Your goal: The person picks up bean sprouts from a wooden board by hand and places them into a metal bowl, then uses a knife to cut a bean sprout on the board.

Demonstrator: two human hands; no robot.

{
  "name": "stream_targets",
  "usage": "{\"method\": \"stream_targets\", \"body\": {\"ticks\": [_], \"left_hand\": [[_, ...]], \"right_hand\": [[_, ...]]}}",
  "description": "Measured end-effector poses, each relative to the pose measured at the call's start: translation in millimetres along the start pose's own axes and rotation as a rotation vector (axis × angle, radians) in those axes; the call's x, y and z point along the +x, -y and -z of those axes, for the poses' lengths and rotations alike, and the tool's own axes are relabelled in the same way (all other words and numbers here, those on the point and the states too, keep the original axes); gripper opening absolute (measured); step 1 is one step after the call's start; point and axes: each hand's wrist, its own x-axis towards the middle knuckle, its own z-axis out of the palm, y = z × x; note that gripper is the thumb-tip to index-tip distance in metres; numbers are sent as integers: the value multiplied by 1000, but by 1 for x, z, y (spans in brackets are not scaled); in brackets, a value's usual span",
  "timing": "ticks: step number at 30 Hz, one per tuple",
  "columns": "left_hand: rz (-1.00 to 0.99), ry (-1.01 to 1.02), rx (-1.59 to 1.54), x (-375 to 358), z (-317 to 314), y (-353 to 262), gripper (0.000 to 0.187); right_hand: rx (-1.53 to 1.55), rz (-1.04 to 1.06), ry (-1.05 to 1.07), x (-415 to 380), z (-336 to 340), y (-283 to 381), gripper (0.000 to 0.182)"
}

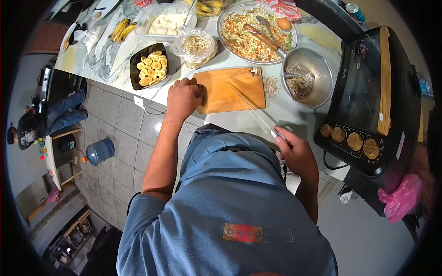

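A wooden cutting board (230,94) lies on the marble counter. My left hand (183,97) rests at its left end, fingers curled against a small dark item (201,93) that I cannot make out. In my right hand (297,149) is the handle of a long thin knife (253,110), its blade reaching up and left over the board. A small dark-edged piece (254,71) sits at the board's top right corner. Thin shreds (271,87) lie just right of the board. Beyond them stands a metal bowl (321,78) with sprout-like strands and a utensil inside.
Behind the board are a tray (220,34) of chopped vegetables, a bag of sprouts (199,45), a dark bowl (134,71) of banana slices and a plastic container (142,30). A black oven (363,92) stands right. Another person (27,124) is far left, near a water jug (100,152).
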Motion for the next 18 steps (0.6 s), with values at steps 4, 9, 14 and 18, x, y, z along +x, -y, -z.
{"method": "stream_targets", "body": {"ticks": [4,9,14,18], "left_hand": [[-56,-25,-18,0,-1,4,13],[-60,-35,-178,1,19,3,13],[-119,-72,-416,13,19,-15,13],[-314,-85,-299,30,-15,-29,14]], "right_hand": [[38,-6,6,2,0,-4,42],[46,6,-14,2,0,-9,42],[84,22,-39,0,0,-15,41],[87,19,-38,-4,2,-14,41]]}}
